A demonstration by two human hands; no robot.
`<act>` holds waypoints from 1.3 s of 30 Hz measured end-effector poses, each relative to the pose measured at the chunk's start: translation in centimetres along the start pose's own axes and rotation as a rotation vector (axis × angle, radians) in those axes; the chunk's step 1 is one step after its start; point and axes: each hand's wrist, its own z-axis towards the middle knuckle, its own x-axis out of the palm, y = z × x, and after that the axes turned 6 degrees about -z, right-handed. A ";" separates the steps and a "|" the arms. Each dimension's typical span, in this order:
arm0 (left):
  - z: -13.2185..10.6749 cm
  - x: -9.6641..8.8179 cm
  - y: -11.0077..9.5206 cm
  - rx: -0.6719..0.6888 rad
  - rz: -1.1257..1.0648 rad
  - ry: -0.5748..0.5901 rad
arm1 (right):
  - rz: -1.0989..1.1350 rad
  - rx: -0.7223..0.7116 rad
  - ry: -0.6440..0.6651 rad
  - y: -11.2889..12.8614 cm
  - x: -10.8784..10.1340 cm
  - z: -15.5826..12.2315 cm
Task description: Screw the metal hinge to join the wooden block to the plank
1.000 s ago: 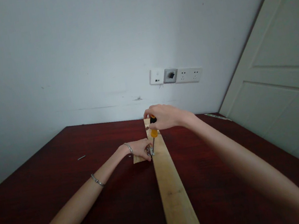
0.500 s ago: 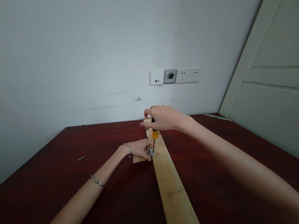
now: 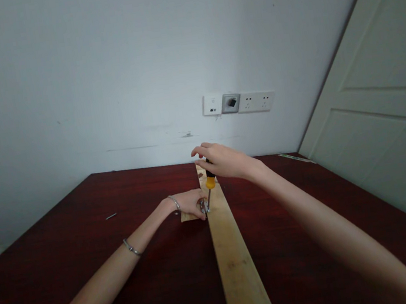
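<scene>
Red-brown table (image 3: 162,285) carries everything. Long wooden plank (image 3: 238,258) lies flat on it, near to far. Shorter board (image 3: 192,216) sits at its left edge, partly hidden. Right hand (image 3: 225,159) grasps screwdriver (image 3: 210,182) loosely by the handle, forefinger off; near-upright, presumably keeping the shaft square. Left hand (image 3: 189,202) pinches metal bracket (image 3: 206,206) at plank's left edge, likely so it can't shift.
</scene>
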 end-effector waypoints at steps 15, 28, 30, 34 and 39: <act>-0.1 0.0 0.3 0.018 -0.005 -0.001 | -0.232 0.179 0.107 1.7 -1.3 -0.8; 0.0 0.1 0.4 0.015 -0.017 0.014 | -0.141 0.107 0.061 0.6 -0.6 -1.0; 0.0 0.0 0.4 0.002 -0.002 0.018 | -0.109 0.074 0.078 0.5 -0.6 -1.0; -0.1 -0.1 0.2 -0.028 0.024 0.009 | -0.101 0.083 0.091 0.7 -0.6 -1.1; -0.1 0.0 0.1 -0.033 0.030 0.012 | -0.163 0.127 0.084 0.7 -0.3 -1.1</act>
